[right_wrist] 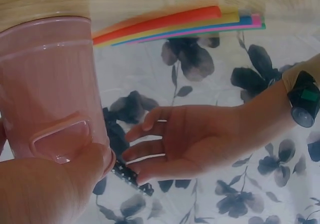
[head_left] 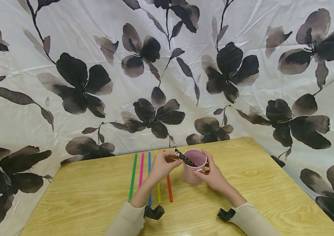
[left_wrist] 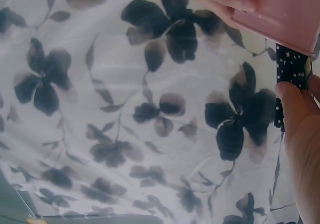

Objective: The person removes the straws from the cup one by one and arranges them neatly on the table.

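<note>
A pink cup (head_left: 192, 175) with a small handle stands upright in the head view, over the right half of the table. My right hand (head_left: 215, 176) grips it from the right, thumb near the handle (right_wrist: 62, 136), as the right wrist view shows. A slim black stick-like thing with white dots (head_left: 187, 159) slants over the cup's rim, its lower end inside the mouth. My left hand (head_left: 163, 167) pinches it near the upper end; in the left wrist view the thumb presses the dotted surface (left_wrist: 291, 66). What exactly the black thing is, I cannot tell.
Several thin coloured sticks lie side by side left of the cup: green (head_left: 133, 177), pink (head_left: 141, 167), blue (head_left: 149, 164), yellow (head_left: 159, 193) and red (head_left: 169, 188). My left forearm passes over some of them. Behind the wooden table (head_left: 81, 196) hangs a floral cloth (head_left: 184, 88).
</note>
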Available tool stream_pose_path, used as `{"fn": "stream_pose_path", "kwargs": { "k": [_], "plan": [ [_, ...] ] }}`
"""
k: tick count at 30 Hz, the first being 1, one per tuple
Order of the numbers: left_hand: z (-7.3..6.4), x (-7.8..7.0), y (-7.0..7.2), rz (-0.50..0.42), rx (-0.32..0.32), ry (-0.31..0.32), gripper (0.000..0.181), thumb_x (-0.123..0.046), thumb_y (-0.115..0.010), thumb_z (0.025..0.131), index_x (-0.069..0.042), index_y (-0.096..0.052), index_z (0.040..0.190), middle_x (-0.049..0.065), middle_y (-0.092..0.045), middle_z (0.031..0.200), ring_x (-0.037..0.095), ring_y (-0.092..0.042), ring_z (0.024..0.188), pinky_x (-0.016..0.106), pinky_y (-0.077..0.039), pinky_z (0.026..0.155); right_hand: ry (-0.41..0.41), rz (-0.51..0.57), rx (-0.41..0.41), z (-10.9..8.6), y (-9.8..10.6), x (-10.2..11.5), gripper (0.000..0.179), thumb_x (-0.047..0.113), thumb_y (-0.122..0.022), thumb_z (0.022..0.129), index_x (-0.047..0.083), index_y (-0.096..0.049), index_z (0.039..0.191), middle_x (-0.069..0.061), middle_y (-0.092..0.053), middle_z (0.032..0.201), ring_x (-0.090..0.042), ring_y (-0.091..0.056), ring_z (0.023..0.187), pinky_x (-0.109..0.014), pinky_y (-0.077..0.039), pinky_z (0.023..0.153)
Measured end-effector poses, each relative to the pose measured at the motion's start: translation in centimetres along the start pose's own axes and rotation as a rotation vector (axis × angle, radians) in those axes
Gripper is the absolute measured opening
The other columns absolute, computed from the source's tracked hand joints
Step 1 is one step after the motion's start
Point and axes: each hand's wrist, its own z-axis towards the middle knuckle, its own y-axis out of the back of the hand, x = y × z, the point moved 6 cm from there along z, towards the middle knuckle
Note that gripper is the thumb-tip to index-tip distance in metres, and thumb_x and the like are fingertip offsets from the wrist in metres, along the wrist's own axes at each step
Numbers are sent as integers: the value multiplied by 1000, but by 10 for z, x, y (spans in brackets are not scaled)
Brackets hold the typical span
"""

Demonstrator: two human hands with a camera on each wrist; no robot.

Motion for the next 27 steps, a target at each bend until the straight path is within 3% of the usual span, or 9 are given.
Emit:
{"fn": "stream_pose_path", "kwargs": {
  "k": [8, 12, 17, 20, 27],
  "plan": [
    [-2, -3, -6, -27, -16, -29, 13, -16, -73, 73, -8, -69, 83, 1, -66, 76, 14, -62, 69, 25, -51, 59, -15, -24, -8, 0, -1, 5, 84, 16, -71, 75, 11, -15, 138, -24, -39, 124, -35, -48, 104, -38, -47, 79],
    [-7, -17, -7, -39, -28, -37, 11, -9, -71, 74, -2, -69, 83, 8, -66, 75, 20, -61, 68, 26, -50, 58, -2, -32, -11, 1, -2, 8, 84, 16, -71, 75, 4, -15, 136, -25, -40, 124, -37, -46, 106, -40, -45, 80],
    [-16, -34, -7, -32, -51, -56, 9, -2, -68, 75, 4, -67, 81, 15, -64, 74, 24, -61, 67, 23, -50, 59, -10, -20, -16, 2, -2, 7, 83, 15, -72, 74, 4, -17, 135, -26, -41, 121, -32, -53, 96, -30, -48, 75],
    [-17, -34, -8, -53, -70, -93, 8, -2, -67, 76, 4, -67, 81, 15, -64, 73, 23, -61, 66, 24, -50, 59, -18, -19, -19, 3, -2, 5, 83, 16, -73, 73, 5, -18, 134, -26, -42, 120, -28, -54, 92, -27, -49, 73],
    [-19, -48, 5, -113, -88, -127, 11, -8, -68, 77, 0, -67, 84, 9, -65, 78, 18, -62, 71, 27, -51, 64, -16, -23, -11, 4, -2, 3, 83, 17, -72, 74, 5, -17, 135, -25, -43, 119, -26, -55, 91, -29, -49, 73]
  ]
}}
